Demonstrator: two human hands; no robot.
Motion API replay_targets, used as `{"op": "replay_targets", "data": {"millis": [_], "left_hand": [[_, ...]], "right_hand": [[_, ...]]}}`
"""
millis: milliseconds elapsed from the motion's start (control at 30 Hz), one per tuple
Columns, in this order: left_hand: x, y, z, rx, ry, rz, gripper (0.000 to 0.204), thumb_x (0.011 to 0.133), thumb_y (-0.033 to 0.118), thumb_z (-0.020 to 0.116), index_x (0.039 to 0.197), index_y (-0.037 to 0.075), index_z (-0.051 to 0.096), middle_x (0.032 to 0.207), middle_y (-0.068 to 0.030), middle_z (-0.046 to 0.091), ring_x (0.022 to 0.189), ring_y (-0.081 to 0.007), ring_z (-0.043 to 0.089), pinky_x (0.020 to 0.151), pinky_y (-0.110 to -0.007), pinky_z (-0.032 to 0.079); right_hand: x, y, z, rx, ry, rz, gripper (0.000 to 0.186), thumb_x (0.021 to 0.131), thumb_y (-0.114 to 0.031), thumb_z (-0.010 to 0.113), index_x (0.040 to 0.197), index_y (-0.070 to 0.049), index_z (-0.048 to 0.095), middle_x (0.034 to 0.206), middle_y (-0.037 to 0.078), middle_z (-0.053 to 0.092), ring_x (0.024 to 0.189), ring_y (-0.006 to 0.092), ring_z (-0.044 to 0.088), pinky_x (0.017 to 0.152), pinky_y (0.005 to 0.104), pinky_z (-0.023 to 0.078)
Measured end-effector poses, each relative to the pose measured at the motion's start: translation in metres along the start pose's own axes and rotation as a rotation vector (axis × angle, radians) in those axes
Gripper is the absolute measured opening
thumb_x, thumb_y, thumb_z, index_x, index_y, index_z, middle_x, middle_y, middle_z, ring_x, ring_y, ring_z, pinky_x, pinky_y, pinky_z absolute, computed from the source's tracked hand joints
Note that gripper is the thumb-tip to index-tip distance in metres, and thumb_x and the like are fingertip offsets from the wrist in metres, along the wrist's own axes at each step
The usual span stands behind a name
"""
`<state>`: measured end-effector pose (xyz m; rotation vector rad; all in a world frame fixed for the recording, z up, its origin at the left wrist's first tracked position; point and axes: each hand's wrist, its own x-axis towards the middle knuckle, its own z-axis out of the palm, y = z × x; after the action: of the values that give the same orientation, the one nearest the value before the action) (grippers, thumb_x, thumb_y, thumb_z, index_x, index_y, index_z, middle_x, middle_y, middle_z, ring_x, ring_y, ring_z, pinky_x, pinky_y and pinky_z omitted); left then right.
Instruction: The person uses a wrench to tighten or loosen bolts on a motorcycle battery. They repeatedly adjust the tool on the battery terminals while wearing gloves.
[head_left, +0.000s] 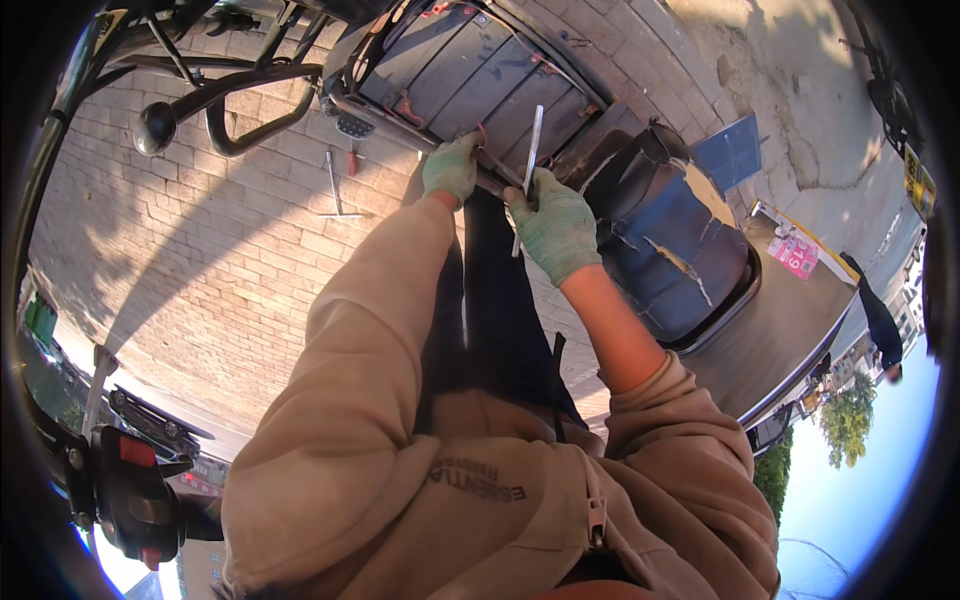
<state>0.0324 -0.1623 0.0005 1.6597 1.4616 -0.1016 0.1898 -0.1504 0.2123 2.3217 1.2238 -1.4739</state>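
My right hand (557,222), in a green work glove, is closed around a long, thin silver metal rod (535,140) that points up and away from me. My left hand (452,172), gloved alike, is closed at the near edge of an open compartment. What its fingers grip is hidden, though a red cable (482,133) shows beside them. A dark strip or bar (497,165) runs between the two hands. Dark grey battery blocks (470,70) sit side by side in the compartment, with red leads on their tops.
A torn black seat (680,240) lies right of my hands, a blue panel (730,152) beyond it. On the paving at left are a T-handle wrench (334,185) and a red-handled screwdriver (352,160). Handlebar tubing (215,95) juts in at upper left. A person (880,310) stands far right.
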Motion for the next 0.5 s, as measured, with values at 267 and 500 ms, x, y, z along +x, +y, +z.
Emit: {"op": "replay_targets", "data": {"millis": [267,500], "left_hand": [[0.013,0.015,-0.006,0.151,-0.106,-0.114,0.034,0.087,0.021,0.066,0.121,0.022,0.064,0.109,-0.0075,0.072,0.105,-0.0326,0.065,0.091,-0.046,0.049],[0.029,-0.002,-0.018,0.169,-0.184,0.172,0.04,0.086,0.03,0.069,0.125,0.022,0.065,0.11,-0.005,0.071,0.109,-0.0278,0.063,0.097,-0.041,0.042]], "right_hand": [[0.009,-0.024,-0.017,0.281,-0.157,0.124,0.027,0.093,-0.022,0.065,0.116,-0.007,0.063,0.094,0.012,0.071,0.088,0.0285,0.071,0.08,0.0406,0.055],[0.003,-0.016,-0.014,-0.617,0.1,-0.643,0.024,0.078,-0.006,0.069,0.099,-0.017,0.075,0.117,0.003,0.071,0.114,0.0296,0.063,0.094,0.0442,0.051]]}}
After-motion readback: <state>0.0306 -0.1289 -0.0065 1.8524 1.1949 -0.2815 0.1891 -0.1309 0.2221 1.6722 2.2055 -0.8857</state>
